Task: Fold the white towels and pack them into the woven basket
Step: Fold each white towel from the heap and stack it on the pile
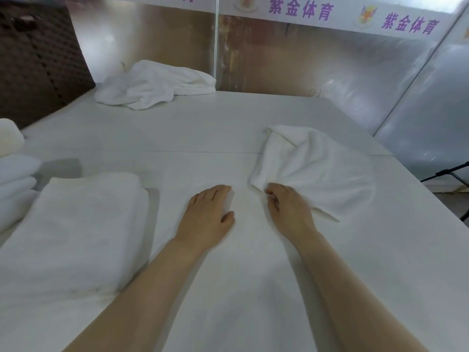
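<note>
Task status, as judged from the layout: partly complete. One folded towel [76, 232] lies flat at lower left of the frame. A stack of folded towels [12, 179] shows at the left edge, cut off by the frame. None of these is seen inside the woven basket [38, 62], which stands at upper left, dark brown, its interior not visible. Packing therefore appears not yet done.

Remaining work: two unfolded items. A crumpled towel [312, 168] lies at centre right of the white tabletop [203, 128]. A loose towel heap [154, 83] lies at upper centre-left, just beside the basket.

Grip state: the right hand [289, 207] has its fingers curled at the near edge of the crumpled towel and pinches the cloth there. The left hand [208, 214] rests flat on the tabletop, fingers straight, holding nothing, near the right hand.

Material appearance: white terry cloth, soft and limp, with deep irregular creases where unfolded.
</note>
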Demonstrator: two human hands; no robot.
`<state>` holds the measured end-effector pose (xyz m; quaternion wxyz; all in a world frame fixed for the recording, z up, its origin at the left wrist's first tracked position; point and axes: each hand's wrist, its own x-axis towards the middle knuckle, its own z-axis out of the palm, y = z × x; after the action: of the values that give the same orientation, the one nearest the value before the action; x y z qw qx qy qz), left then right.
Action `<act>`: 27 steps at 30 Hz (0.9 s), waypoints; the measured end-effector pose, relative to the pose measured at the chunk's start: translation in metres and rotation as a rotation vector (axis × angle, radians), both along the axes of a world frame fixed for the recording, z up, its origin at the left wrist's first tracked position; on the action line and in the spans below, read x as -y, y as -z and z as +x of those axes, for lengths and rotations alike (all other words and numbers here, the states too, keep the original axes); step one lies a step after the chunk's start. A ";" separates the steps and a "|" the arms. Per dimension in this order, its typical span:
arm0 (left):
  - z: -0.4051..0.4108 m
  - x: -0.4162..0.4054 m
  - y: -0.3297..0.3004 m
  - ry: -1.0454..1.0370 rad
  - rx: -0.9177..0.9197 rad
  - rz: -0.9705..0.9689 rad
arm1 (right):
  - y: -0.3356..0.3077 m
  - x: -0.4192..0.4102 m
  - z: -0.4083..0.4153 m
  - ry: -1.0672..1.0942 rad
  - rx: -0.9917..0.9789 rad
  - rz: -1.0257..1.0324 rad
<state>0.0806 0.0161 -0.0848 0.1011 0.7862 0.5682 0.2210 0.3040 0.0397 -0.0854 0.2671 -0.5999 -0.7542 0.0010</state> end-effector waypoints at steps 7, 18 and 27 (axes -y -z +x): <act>-0.003 0.002 0.002 0.115 0.048 0.071 | -0.007 0.051 -0.032 -0.269 0.020 -0.069; -0.027 0.025 -0.004 -0.106 0.129 0.159 | -0.003 0.061 0.006 0.233 -0.082 0.135; -0.025 0.029 -0.006 -0.050 0.062 0.187 | -0.003 0.083 0.054 0.630 -0.305 -0.025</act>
<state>0.0560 -0.0131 -0.0790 0.0396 0.7706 0.5611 0.2997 0.3581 -0.0428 -0.0827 0.3564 -0.7994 -0.4833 0.0173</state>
